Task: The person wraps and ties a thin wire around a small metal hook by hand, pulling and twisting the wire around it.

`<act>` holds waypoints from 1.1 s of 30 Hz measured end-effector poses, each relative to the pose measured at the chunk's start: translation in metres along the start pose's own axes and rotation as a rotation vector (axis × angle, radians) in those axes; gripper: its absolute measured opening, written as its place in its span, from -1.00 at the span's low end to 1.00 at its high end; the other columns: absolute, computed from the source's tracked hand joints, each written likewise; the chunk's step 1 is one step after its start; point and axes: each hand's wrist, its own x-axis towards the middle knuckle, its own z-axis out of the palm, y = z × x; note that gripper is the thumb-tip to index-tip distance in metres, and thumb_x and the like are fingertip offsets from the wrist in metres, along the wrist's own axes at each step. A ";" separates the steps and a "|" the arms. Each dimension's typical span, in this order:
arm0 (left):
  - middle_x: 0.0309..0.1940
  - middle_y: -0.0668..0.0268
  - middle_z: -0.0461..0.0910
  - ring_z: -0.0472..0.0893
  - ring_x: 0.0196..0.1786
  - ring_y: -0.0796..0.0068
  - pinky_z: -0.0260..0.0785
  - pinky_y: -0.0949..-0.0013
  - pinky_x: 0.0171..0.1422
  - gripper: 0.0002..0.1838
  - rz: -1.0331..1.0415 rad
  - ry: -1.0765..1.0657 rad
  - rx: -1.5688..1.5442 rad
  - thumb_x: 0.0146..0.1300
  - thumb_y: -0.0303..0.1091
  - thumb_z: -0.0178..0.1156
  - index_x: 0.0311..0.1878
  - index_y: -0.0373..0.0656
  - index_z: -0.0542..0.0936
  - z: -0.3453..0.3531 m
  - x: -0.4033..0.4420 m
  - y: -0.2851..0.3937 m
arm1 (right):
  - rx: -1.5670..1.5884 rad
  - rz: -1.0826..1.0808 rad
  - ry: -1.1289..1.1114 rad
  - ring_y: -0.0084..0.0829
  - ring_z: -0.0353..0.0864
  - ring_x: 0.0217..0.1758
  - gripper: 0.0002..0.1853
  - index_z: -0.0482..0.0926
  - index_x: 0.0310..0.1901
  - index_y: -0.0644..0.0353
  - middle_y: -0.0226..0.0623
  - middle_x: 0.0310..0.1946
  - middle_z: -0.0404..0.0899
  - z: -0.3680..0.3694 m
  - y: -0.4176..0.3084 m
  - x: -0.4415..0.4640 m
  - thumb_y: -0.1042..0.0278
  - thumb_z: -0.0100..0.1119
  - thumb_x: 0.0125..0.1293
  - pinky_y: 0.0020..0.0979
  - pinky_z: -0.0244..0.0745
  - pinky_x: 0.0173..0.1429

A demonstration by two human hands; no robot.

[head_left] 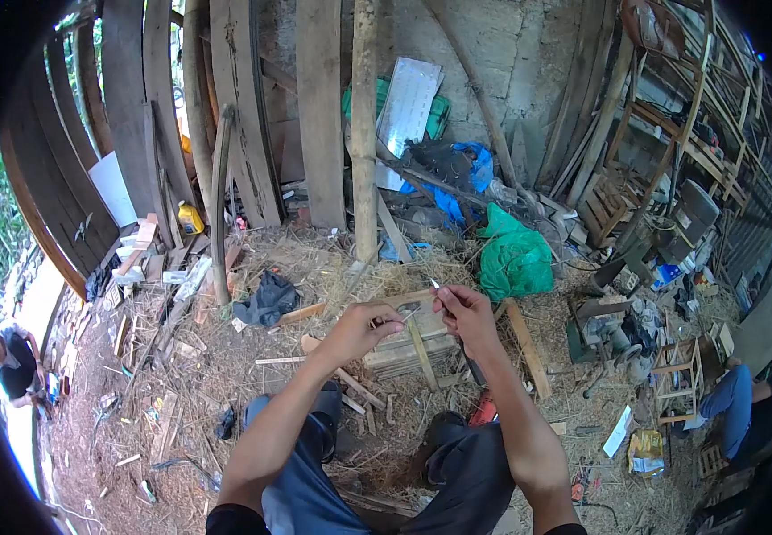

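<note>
My left hand [362, 331] is closed in a pinch, thumb against fingers. A thin pale sliver [409, 313] shows just past its fingertips; I cannot make out what it is. My right hand [467, 316] is also closed, with a small white pointed piece [435, 284] sticking up from its fingertips. The two hands are apart, above a low wooden block [386, 358] on the ground between my feet. A narrow wooden strip [421, 353] lies across the block. Beside it, partly hidden under my right wrist, is a dark handle-like object [473, 369].
Wood shavings and offcuts cover the ground. A green sack [515, 259] and a black plastic bag [267, 299] lie ahead. A bamboo post [364, 134] stands in front. One person [18, 361] is at far left, another [735, 406] sits at right near a small wooden frame [677, 379].
</note>
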 end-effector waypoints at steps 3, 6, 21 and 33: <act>-0.47 0.19 0.59 0.56 -0.41 0.41 0.38 0.36 -0.25 -0.84 -0.030 -0.011 0.020 0.14 -0.36 0.27 -0.26 -0.23 0.60 0.000 -0.001 0.004 | 0.017 -0.015 0.017 -0.77 0.14 -0.70 -0.79 0.57 -0.13 0.31 -0.45 -0.51 0.51 -0.004 0.000 0.002 0.36 0.06 0.35 -0.66 -0.04 -0.66; -0.49 0.16 0.56 0.53 -0.43 0.32 0.36 0.33 -0.26 -0.86 -0.052 -0.030 0.085 0.16 -0.39 0.23 -0.28 -0.25 0.56 0.002 -0.002 0.006 | -0.020 -0.015 -0.019 -0.76 0.16 -0.69 -0.81 0.57 -0.20 0.29 -0.46 -0.52 0.50 0.004 0.007 -0.001 0.33 0.10 0.33 -0.65 -0.01 -0.66; -0.35 0.07 0.54 0.54 -0.25 -0.02 0.36 0.08 -0.21 -0.86 0.093 0.061 0.276 0.23 -0.36 0.10 -0.27 -0.23 0.45 -0.004 -0.011 0.003 | -0.053 0.144 -0.046 -0.77 0.15 -0.67 -0.82 0.55 -0.19 0.25 -0.52 -0.50 0.49 0.008 -0.001 0.002 0.31 0.11 0.33 -0.66 0.03 -0.61; -0.37 0.09 0.52 0.53 -0.23 0.00 0.36 0.07 -0.21 -0.85 0.045 0.023 0.294 0.24 -0.32 0.09 -0.28 -0.20 0.45 -0.014 -0.020 0.001 | 0.084 0.085 0.085 -0.77 0.18 -0.63 -0.81 0.55 -0.15 0.23 -0.53 -0.49 0.47 -0.019 -0.002 0.012 0.30 0.10 0.34 -0.68 0.03 -0.59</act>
